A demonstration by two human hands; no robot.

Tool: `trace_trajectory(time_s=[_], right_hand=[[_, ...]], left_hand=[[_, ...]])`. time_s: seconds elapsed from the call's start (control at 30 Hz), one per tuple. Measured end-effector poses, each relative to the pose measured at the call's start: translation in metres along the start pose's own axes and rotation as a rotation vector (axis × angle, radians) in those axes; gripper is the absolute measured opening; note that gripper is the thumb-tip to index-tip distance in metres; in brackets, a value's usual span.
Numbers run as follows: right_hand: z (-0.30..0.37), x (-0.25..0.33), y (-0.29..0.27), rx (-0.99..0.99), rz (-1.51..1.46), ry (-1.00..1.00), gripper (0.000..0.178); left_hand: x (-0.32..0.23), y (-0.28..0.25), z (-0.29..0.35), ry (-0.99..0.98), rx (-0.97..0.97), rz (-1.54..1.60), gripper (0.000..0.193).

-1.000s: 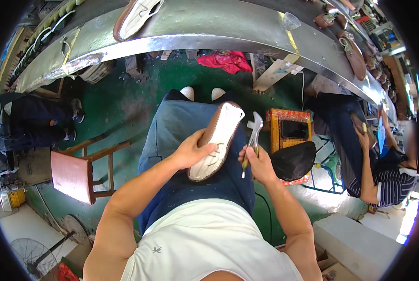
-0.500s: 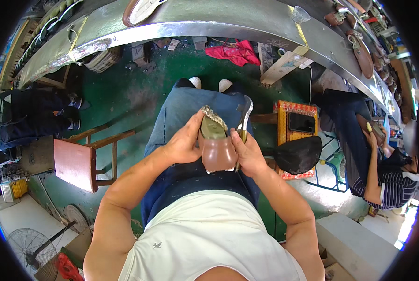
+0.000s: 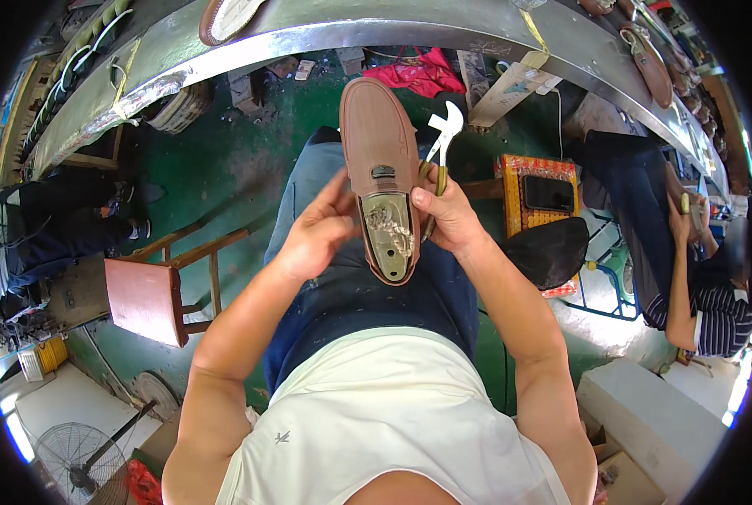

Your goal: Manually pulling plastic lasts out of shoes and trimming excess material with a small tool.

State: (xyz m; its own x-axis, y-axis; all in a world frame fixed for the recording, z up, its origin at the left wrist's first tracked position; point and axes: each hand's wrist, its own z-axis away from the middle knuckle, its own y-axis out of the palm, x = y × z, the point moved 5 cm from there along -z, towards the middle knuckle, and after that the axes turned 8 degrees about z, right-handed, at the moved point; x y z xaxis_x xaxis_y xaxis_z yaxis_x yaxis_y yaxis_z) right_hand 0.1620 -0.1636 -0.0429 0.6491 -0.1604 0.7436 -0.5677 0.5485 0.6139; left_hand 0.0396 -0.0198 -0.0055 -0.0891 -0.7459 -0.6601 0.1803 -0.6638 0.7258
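A brown loafer [image 3: 379, 126] with a small dark buckle piece on its vamp stands toe away from me over my lap. A green shoe last [image 3: 390, 252], scuffed and with a hole near its heel, fills the opening. My right hand [image 3: 450, 212] is closed, thumb on the shoe's right side, with the handles of lasting pincers [image 3: 445, 139] in its fingers. The pincers' pale metal head points away from me. My left hand [image 3: 317, 231] is beside the shoe's left side, slightly blurred, fingers apart and fingertips close to the upper; whether they touch it is unclear.
A metal-edged bench [image 3: 309, 42] with shoes crosses the far side. To my left is a stool [image 3: 145, 299]; to my right, a patterned stool top [image 3: 515, 210] bears a phone [image 3: 548, 195] and a black cloth-like item [image 3: 548, 252]. Co-workers sit at both sides.
The shoe has turned from its heel end showing to its top showing, toe now pointing away. My left hand has loosened from it. The pincers have tilted with my right hand.
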Motion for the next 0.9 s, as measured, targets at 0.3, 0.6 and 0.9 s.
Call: trace_trajectory(time_s=[0.3, 0.6, 0.9], right_hand=[[-0.007, -0.011, 0.007, 0.081, -0.043, -0.006, 0.072], [0.001, -0.004, -0.006, 0.084, 0.053, -0.076, 0.072], [-0.004, -0.007, 0.002, 0.026, 0.042, -0.108, 0.047]], left_hand=[[0.029, -0.006, -0.014, 0.079, -0.066, 0.074, 0.095], [0.028, -0.002, -0.014, 0.006, 0.141, 0.188, 0.093], [0.04, -0.012, -0.025, 0.29, -0.193, -0.32, 0.085]])
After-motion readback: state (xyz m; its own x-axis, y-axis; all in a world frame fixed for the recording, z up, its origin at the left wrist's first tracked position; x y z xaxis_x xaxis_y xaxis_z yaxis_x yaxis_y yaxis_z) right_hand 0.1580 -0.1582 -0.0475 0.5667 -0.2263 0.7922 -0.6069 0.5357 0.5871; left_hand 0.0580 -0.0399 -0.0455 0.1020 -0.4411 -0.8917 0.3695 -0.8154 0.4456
